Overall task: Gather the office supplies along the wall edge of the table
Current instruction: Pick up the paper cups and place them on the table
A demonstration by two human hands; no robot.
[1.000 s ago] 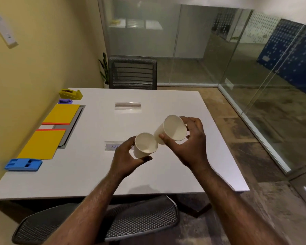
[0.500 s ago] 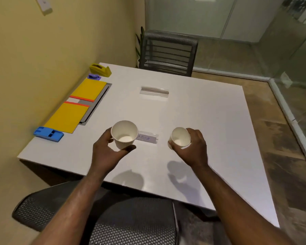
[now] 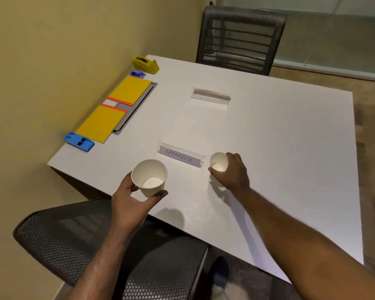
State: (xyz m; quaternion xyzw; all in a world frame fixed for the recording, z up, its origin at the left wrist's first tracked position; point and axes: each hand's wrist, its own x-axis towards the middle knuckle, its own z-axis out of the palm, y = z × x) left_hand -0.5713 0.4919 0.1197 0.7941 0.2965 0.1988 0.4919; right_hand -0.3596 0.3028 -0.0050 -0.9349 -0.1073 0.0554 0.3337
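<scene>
the left hand (image 3: 130, 198) is wrapped around a white paper cup (image 3: 149, 178), holding it upright above the near edge of the white table (image 3: 279, 148), its open mouth showing an empty inside. the right hand (image 3: 233, 172) grips a second paper cup (image 3: 219, 162) from the side, low over the tabletop; whether its base touches the surface cannot be told. between the two cups, slightly farther away, stands a clear name plate (image 3: 180, 157) with handwritten letters. a second clear plate (image 3: 210, 97) sits well apart toward the far side. the office supplies lie in a row along the wall edge: a blue stapler (image 3: 79, 142) nearest, two yellow folders (image 3: 115, 109) laid on a grey tray (image 3: 139, 100), a small purple item (image 3: 137, 73), then a yellow tape dispenser (image 3: 145, 64). a black mesh chair (image 3: 240, 40) stands at the far side.
</scene>
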